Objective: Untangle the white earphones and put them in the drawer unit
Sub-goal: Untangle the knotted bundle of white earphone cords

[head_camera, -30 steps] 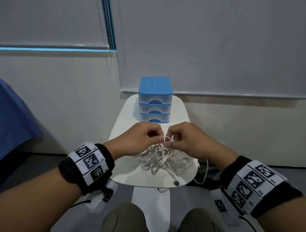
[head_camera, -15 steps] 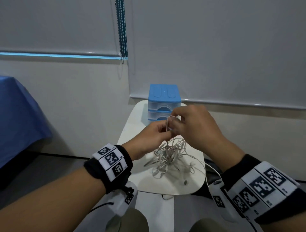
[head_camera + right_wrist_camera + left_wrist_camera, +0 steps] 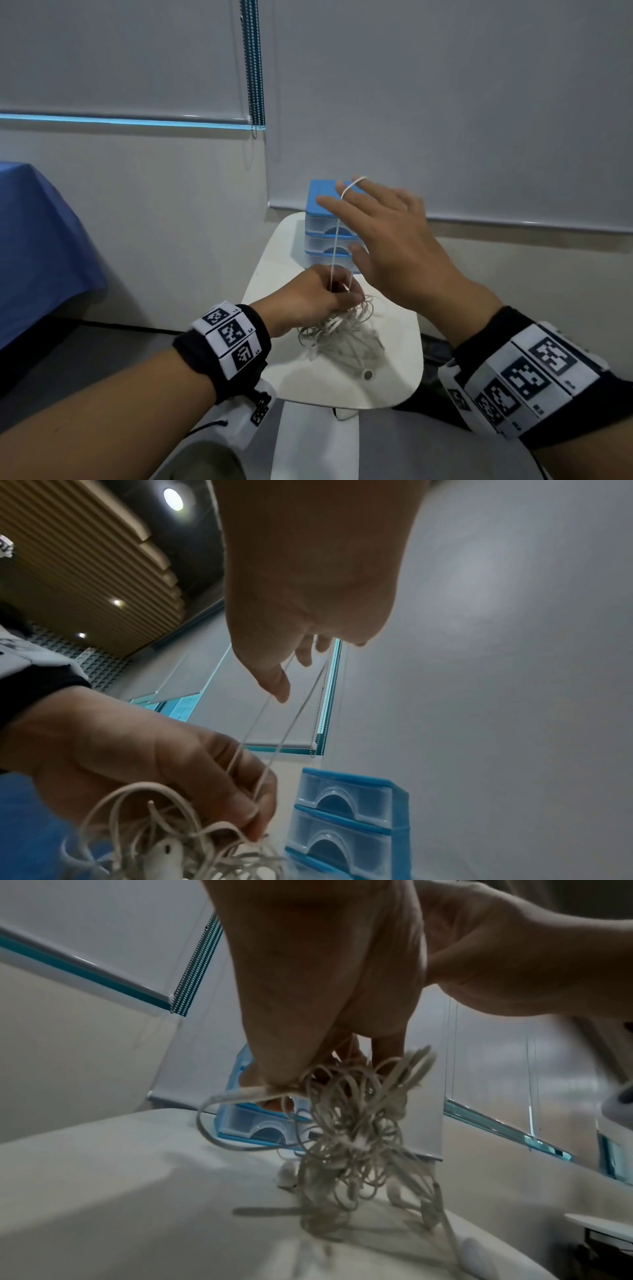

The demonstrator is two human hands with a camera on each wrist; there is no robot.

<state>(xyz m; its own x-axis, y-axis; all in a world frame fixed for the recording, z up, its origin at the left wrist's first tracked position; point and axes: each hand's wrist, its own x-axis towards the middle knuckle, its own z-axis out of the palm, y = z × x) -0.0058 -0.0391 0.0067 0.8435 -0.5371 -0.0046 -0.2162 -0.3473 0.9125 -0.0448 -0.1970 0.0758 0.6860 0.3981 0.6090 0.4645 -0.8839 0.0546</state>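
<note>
The untangling step is in hand. The earphones [image 3: 337, 334] are bunched on the small white table [image 3: 394, 342], at 6 o'clock from the blue drawer unit [image 3: 325, 219]. The top of the bundle is pinched by the left hand [image 3: 315, 298], fingers curled round the cord. A loop [image 3: 337, 236] is drawn up from it and hooked over a straight finger of the right hand [image 3: 394, 246], which is spread, not clenched. The next move would call for the loop to be drawn clear while the bundle is held down. All three drawers appear to be closed. The knots themselves are blurred, and the plug cannot be told apart with certainty.
</note>
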